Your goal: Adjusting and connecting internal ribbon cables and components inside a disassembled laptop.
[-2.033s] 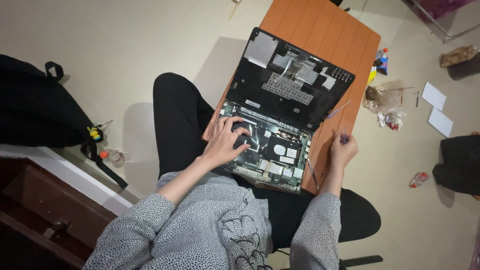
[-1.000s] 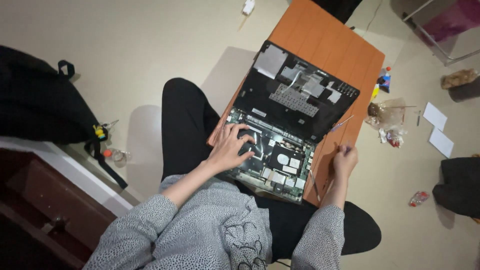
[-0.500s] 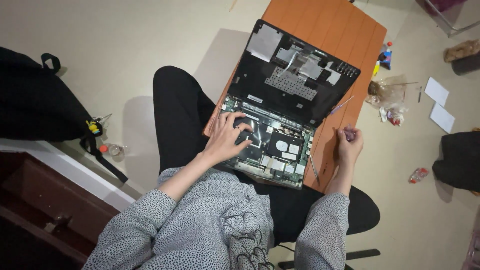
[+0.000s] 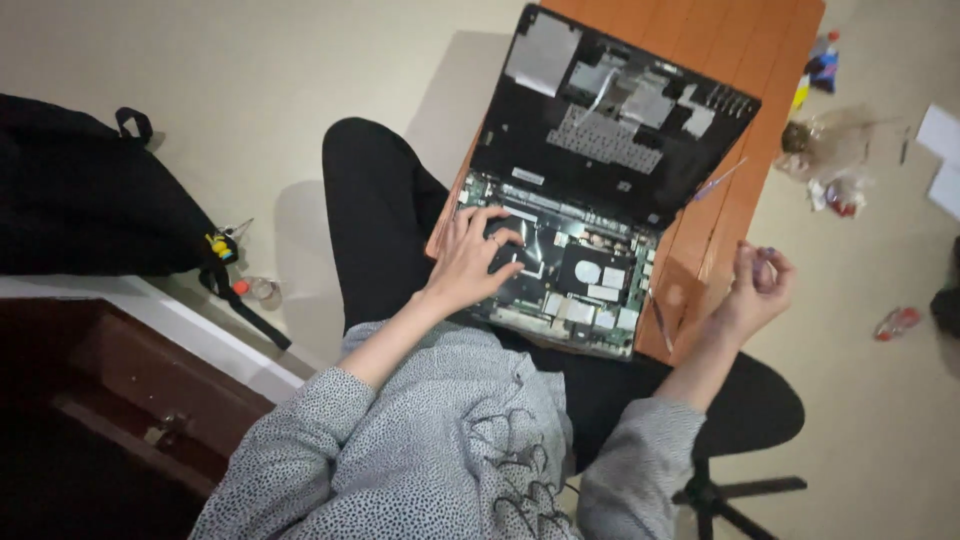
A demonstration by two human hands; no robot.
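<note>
An opened-up black laptop (image 4: 590,290) lies on a small orange wooden table (image 4: 760,60), its green circuit board and fan exposed. Its stripped upper half (image 4: 610,130) leans back behind it. My left hand (image 4: 470,260) rests on the left part of the board, fingers spread over the dark fan area. My right hand (image 4: 755,290) hovers just off the table's right edge, fingers curled around something small and purplish that I cannot make out. A thin tool (image 4: 715,185) lies on the table right of the laptop. Another thin tool (image 4: 660,315) lies near the front right corner.
A black backpack (image 4: 90,190) lies on the floor at left, above a dark wooden cabinet (image 4: 90,400). A small bottle (image 4: 262,290) sits beside it. Plastic bags (image 4: 830,160), papers (image 4: 940,130) and small bottles (image 4: 820,60) litter the floor at right. Chair legs (image 4: 730,490) show below.
My right hand has drifted right, off the table's edge, and closed more tightly. The left hand stays on the board. The view has shifted slightly.
</note>
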